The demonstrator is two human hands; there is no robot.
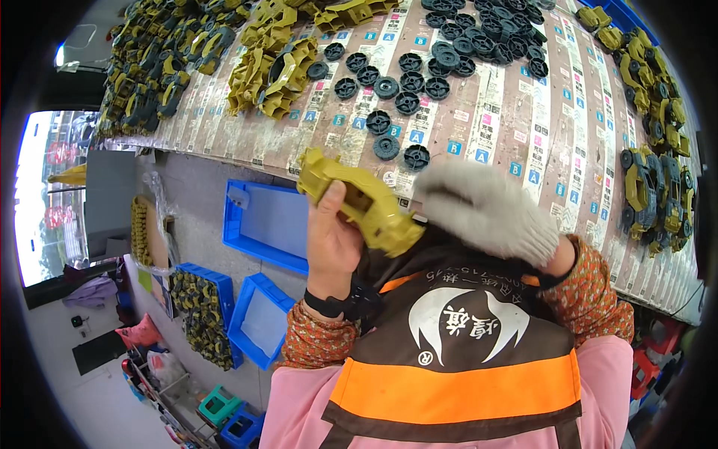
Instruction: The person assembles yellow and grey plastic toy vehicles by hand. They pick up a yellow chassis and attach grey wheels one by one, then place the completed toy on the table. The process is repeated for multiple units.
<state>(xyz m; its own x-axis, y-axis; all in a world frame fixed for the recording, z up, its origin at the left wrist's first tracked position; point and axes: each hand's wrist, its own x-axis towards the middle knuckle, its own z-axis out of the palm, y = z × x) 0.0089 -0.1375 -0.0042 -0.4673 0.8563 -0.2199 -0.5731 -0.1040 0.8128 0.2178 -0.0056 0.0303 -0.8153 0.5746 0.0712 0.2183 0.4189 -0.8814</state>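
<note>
My bare left hand (333, 232) grips an olive-yellow plastic toy car body (363, 200), thumb on its near side, holding it tilted in front of my apron at the table edge. By the right end of that body is my right hand (486, 213), in a white knitted glove. Its fingers are drawn together; what they hold, if anything, is hidden. Just beyond both hands, loose dark toy wheels (416, 157) lie on the table (516, 135). More wheels are heaped farther back (486, 34).
Bare olive car bodies (273, 75) pile at the back left, beside a large heap of wheeled cars (161, 67). Wheeled cars (658, 191) line the right side. Blue trays (265, 258) stand below the table's left edge, one tray of cars (202, 314) among them.
</note>
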